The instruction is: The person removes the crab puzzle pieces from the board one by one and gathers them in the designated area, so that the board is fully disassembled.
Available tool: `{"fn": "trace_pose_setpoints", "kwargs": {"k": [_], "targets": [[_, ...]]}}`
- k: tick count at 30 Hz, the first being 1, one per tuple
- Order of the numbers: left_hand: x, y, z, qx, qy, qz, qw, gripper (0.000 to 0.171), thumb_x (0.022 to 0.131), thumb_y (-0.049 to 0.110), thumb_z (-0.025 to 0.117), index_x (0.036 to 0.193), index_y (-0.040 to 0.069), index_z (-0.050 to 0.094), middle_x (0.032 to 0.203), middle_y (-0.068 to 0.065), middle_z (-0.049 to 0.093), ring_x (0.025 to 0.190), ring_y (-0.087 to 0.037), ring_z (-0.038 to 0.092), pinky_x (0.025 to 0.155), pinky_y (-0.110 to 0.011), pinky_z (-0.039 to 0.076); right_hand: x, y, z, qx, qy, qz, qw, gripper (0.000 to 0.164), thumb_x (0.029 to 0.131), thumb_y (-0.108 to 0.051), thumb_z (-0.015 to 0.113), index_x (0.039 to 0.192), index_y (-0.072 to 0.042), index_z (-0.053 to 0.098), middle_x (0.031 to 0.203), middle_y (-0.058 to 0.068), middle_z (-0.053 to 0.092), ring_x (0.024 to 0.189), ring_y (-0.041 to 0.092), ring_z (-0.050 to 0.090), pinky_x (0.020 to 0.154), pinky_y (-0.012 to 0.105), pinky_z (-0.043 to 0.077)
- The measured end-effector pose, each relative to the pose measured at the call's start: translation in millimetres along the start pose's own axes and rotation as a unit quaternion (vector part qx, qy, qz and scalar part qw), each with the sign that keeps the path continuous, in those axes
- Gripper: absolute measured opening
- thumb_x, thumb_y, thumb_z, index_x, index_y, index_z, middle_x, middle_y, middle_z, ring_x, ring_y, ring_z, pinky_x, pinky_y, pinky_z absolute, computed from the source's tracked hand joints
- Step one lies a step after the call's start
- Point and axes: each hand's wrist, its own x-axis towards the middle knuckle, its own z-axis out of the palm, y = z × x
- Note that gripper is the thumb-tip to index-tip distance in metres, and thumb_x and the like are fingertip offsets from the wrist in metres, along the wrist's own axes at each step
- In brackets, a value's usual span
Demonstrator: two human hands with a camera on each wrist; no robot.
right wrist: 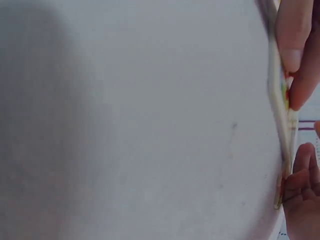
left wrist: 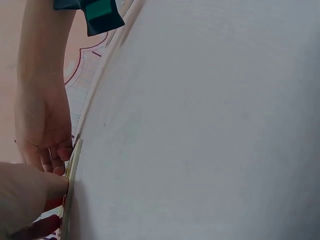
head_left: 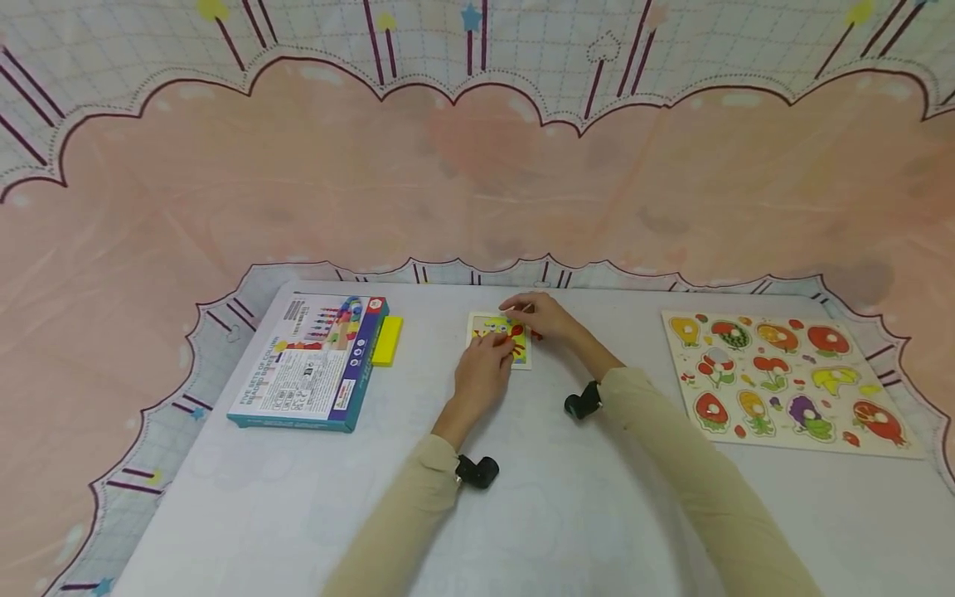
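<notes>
A small wooden picture puzzle point(head_left: 524, 364), yellow-green with a pale frame, lies at the table's middle. My left hand point(head_left: 482, 375) is over its lower part, thumb and fingers around a red puzzle piece point(head_left: 517, 330); the fingers cover part of the picture. In the left wrist view red shows between the thumb and fingers of my left hand point(left wrist: 25, 192). My right hand point(head_left: 548, 317) is at the board's upper right corner, fingers loosely bent. Beside it is another small red piece point(head_left: 536, 336); in the right wrist view a thin-edged piece point(right wrist: 279, 194) is against my right hand point(right wrist: 302, 200).
At the left lies a flat printed box point(head_left: 298, 365) with a yellow block point(head_left: 387, 341) beside it. A large fruit puzzle board point(head_left: 794, 381) lies at the right. The white table point(head_left: 537, 514) ends at a patterned cloth point(head_left: 477, 191) behind.
</notes>
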Motion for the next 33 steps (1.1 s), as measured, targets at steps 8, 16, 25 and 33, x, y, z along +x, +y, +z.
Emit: {"fn": "trace_pose_setpoints", "kwargs": {"k": [8,16,25,33], "targets": [[-3.1,-0.7,2.2,-0.014,0.005,0.009,0.9998,0.033,0.098,0.017,0.056,0.131,0.014,0.063,0.141,-0.003,0.055,0.125,-0.025,0.051,0.103,-0.038,0.047,8,2,1,-0.033,-0.014,-0.031,0.999,0.029,0.099,-0.025,0.055,0.123,-0.014,0.067,0.115,0.011,0.062,0.093,0.022,0.053,0.060,0.020,0.046],[-6.8,-0.2,0.8,-0.021,0.019,0.027,0.9992,0.032,0.099,0.015,0.054,0.129,0.011,0.064,0.140,-0.006,0.055,0.120,-0.028,0.052,0.099,-0.038,0.047,15,0,8,-0.046,-0.050,-0.079,0.995,0.028,0.099,-0.016,0.052,0.121,-0.009,0.068,0.101,0.012,0.059,0.078,0.018,0.046,0.063,0.023,0.038],[-6.6,-1.3,-0.1,-0.023,0.023,0.024,0.9992,0.032,0.099,0.015,0.055,0.128,0.011,0.064,0.140,-0.006,0.056,0.121,-0.028,0.051,0.102,-0.038,0.046,19,-3,9,-0.052,-0.062,-0.094,0.992,0.028,0.099,-0.011,0.051,0.121,-0.005,0.068,0.071,-0.001,0.047,0.061,0.012,0.042,0.060,0.023,0.037],[-5.4,-1.6,0.5,-0.020,0.017,0.019,0.9995,0.032,0.099,0.015,0.054,0.129,0.011,0.064,0.140,-0.005,0.055,0.122,-0.028,0.051,0.102,-0.038,0.046,21,-3,9,-0.057,-0.073,-0.089,0.992,0.027,0.099,-0.011,0.050,0.117,-0.008,0.070,0.070,-0.003,0.046,0.057,0.011,0.040,0.055,0.021,0.035]]}}
